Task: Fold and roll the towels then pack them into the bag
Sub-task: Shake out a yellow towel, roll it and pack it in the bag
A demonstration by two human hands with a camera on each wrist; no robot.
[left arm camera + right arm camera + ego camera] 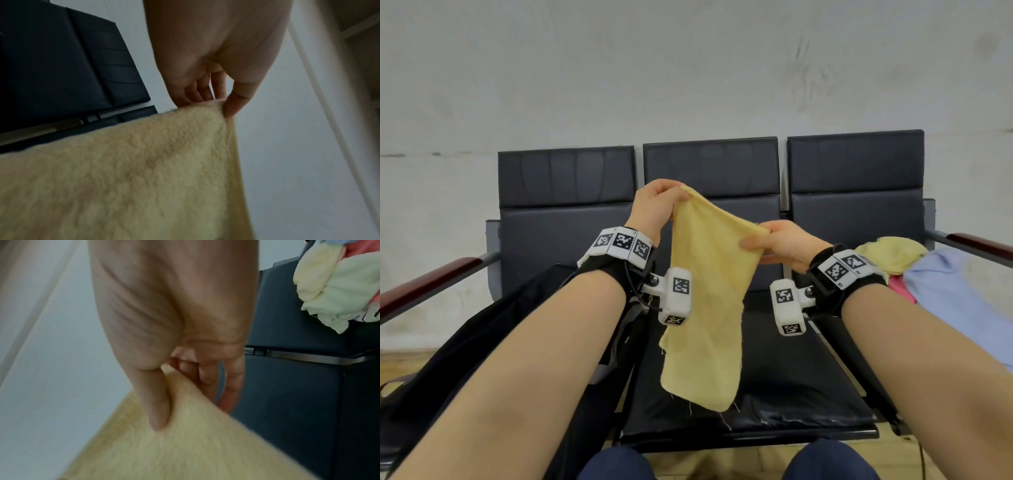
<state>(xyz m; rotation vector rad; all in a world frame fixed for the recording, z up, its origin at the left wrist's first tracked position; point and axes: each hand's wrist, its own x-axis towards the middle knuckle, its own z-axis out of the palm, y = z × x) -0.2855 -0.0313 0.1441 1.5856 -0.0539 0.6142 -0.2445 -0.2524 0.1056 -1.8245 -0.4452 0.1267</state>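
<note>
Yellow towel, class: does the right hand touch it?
Touching. The right wrist view shows the right hand pinching the yellow towel under its thumb.

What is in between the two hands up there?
The yellow towel. Its top edge runs from the left hand to the right hand, each pinching a corner, and the rest hangs down. The head view shows it best.

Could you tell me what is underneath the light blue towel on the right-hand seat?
A pink cloth pokes out from beneath the light blue towel, with a crumpled pale yellow towel beside them. Anything further under the blue towel is covered.
</note>
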